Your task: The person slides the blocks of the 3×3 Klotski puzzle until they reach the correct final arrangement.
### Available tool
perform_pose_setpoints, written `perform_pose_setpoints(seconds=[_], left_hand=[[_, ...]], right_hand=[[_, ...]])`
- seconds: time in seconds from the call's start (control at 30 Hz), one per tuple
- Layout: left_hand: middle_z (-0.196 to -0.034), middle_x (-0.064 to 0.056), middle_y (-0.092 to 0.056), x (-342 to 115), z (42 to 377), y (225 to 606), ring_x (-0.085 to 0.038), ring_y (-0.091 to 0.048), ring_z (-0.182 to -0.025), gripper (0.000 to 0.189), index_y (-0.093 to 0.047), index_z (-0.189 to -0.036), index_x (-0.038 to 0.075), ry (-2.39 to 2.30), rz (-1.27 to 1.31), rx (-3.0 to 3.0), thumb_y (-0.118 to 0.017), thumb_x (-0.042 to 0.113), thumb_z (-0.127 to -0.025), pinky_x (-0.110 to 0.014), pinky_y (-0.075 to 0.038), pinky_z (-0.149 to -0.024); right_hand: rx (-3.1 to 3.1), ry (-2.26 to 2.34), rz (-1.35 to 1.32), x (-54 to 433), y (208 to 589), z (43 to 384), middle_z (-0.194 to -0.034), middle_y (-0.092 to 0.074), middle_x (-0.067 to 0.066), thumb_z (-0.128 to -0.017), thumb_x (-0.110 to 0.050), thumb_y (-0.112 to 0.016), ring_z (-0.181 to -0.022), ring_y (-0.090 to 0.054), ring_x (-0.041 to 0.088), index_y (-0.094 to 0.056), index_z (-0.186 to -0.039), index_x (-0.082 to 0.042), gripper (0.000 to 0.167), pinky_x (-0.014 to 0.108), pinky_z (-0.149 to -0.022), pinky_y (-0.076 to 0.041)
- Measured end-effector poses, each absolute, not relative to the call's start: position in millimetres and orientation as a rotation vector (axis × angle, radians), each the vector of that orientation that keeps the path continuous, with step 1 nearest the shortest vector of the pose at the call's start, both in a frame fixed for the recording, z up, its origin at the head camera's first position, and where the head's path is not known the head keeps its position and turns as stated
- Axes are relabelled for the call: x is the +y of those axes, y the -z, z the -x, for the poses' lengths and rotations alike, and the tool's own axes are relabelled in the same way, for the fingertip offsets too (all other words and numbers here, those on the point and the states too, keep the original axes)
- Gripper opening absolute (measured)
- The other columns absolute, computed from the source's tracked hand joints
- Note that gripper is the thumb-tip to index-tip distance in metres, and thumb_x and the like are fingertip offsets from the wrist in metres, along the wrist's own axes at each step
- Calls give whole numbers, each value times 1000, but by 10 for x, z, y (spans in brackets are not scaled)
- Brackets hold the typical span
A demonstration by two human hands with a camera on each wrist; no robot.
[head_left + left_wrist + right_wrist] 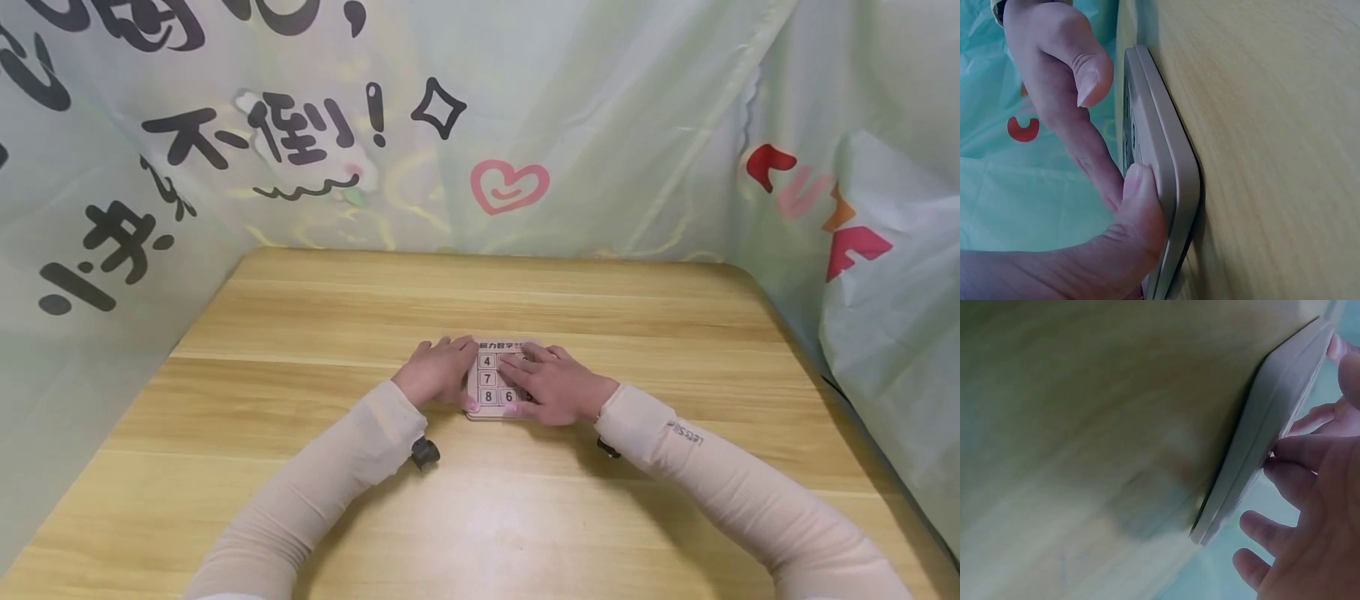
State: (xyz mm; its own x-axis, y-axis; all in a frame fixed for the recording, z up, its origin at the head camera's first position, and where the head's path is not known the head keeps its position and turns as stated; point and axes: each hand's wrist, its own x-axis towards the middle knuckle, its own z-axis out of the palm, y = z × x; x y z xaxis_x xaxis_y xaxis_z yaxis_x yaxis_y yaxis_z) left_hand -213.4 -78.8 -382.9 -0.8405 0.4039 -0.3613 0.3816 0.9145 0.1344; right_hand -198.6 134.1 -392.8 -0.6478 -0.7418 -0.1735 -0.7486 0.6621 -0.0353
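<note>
A pale number slide puzzle (487, 410) lies flat on the wooden table, with dark-printed tiles such as 4, 7, 8 and 6 showing. My left hand (437, 372) holds the puzzle by its left side, the thumb (1139, 197) pressing on its rim near the front corner. Over the right part of the board is my right hand (564, 388), its fingers stretched across and at least one fingertip touching the face. Several tiles on that side are hidden under it. The right wrist view shows the puzzle's thick side (1254, 434) with the right fingers spread beside it.
The wooden table (487, 300) extends around the puzzle on all sides. A pale green printed curtain (615, 167) hangs behind it and along both sides. Each wrist wears a dark strap device, the left one (425, 453) plainly visible below the cuff.
</note>
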Motion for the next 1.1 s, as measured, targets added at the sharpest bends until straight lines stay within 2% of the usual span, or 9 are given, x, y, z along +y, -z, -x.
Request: perform_pose_setpoints(seconds=[0.17, 0.47, 0.9, 1.0, 1.1], left_hand=[[-159, -8, -23, -791, 2135, 3834, -37, -26, -141, 101, -32, -150, 9, -62, -586, 2694, -78, 54, -72, -56, -23, -112], [-159, -8, -24, -792, 2129, 3830, -35, -27, -141, 98, -34, -148, 10, -53, -584, 2703, -78, 53, -73, -55, -25, -112], [-160, -7, -19, -795, 2124, 3823, -38, -25, -142, 104, -28, -152, 10, -105, -545, 2690, -78, 52, -72, -56, -19, -114], [-160, -7, -20, -799, 2120, 3818, -37, -26, -141, 103, -28, -152, 10, -98, -551, 2686, -78, 52, -72, -56, -20, -114], [-160, -7, -20, -799, 2116, 3814, -38, -26, -141, 102, -28, -152, 10, -91, -559, 2682, -77, 53, -73, -56, -20, -113]], right_hand=[[2697, -12, 1273, 1316, 3931, 1974, -154, -35, 7, -98, -55, -42, -141, -25, 38, -37, -149, -8, 69, 59, -109, -26], [2705, 58, 1445, 1271, 3945, 1944, -141, -52, 6, -101, -43, -45, -133, -40, 36, -55, -138, -10, 51, 58, -105, -33], [2788, 159, 1426, 1371, 3878, 2037, -113, -70, 2, -101, -32, -49, -122, -54, 33, -71, -111, -10, 33, 53, -101, -39], [2797, 150, 1431, 1354, 3900, 2047, -118, -68, 5, -101, -32, -49, -123, -53, 34, -69, -116, -10, 33, 54, -99, -40], [2781, 102, 1410, 1329, 3938, 2038, -134, -59, 7, -101, -38, -48, -129, -46, 34, -59, -132, -8, 45, 56, -101, -39]])
